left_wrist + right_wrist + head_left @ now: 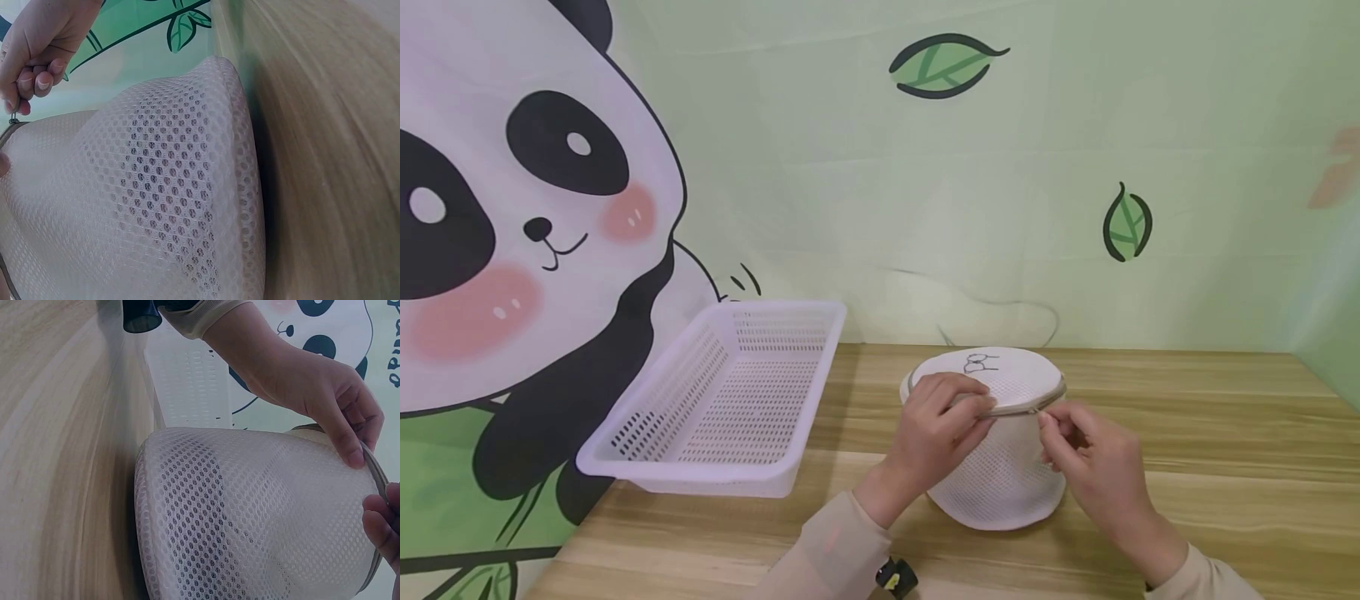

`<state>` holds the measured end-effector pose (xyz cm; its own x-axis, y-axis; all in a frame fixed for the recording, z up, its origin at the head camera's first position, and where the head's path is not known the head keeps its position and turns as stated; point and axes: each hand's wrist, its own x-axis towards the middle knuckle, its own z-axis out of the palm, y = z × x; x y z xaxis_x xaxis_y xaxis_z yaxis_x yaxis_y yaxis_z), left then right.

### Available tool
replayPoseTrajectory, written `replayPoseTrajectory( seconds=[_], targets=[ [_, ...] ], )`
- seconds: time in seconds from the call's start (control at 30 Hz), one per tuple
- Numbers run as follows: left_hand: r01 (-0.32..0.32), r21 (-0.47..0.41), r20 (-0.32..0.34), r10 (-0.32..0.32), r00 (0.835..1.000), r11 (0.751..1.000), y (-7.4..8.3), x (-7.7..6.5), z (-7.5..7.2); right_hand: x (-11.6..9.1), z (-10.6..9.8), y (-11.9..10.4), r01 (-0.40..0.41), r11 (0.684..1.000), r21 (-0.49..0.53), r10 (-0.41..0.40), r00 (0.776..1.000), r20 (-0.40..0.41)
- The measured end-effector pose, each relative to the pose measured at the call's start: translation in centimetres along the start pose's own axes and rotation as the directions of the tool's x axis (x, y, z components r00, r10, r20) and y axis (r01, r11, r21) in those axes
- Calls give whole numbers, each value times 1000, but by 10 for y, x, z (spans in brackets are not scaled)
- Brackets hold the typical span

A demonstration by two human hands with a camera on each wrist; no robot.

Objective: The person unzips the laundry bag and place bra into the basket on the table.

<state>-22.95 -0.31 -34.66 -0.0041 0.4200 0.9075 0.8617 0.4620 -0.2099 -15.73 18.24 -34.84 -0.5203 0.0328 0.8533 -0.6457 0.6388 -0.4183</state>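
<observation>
Bag (1000,483) stands between left hand (936,427), gripping its rim (1018,409) apparently to steady it, and right hand (1099,458), pinching zip pull (14,117)

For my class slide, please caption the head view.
A left hand grips a white mesh bag while the right hand pinches its zipper pull, a white basket to the left.

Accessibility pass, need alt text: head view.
A person's left hand grips the top edge of a round white mesh bag on a wood-grain table; the right hand pinches its small zip pull. At left sits a white rectangular slotted plastic basket; behind, a pale green backdrop printed with a panda and leaves.
</observation>
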Motion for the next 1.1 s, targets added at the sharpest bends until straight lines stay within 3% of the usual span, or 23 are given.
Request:
replayPoseTrajectory(
  seconds=[1.1],
  targets=[
    [6,-14,14,-6,1000,1000,-4,-2,-2,2,-3,5,-13,999,-33,13,1000,-21]
  ],
)
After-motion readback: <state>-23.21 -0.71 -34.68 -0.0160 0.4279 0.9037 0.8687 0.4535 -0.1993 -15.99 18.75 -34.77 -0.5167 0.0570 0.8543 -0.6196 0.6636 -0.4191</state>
